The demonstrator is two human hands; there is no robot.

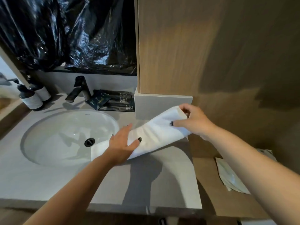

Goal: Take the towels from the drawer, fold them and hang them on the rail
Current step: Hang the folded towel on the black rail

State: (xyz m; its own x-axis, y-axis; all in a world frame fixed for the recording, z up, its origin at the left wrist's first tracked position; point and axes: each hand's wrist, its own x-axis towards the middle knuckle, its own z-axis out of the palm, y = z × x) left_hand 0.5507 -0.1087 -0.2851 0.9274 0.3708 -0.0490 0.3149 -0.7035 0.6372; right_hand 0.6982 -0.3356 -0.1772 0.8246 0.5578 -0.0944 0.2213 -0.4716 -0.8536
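Observation:
A white towel, folded into a long strip, hangs slanted just above the grey vanity counter, to the right of the sink. My left hand grips its lower left end, thumb on top and fingers underneath. My right hand pinches the upper right end near the counter's back corner. No drawer or rail is in view.
A white oval sink with a black drain is set in the counter, with a black tap behind it. Two pump bottles stand at the back left. Dark sachets lie behind the sink. White cloth lies low at the right.

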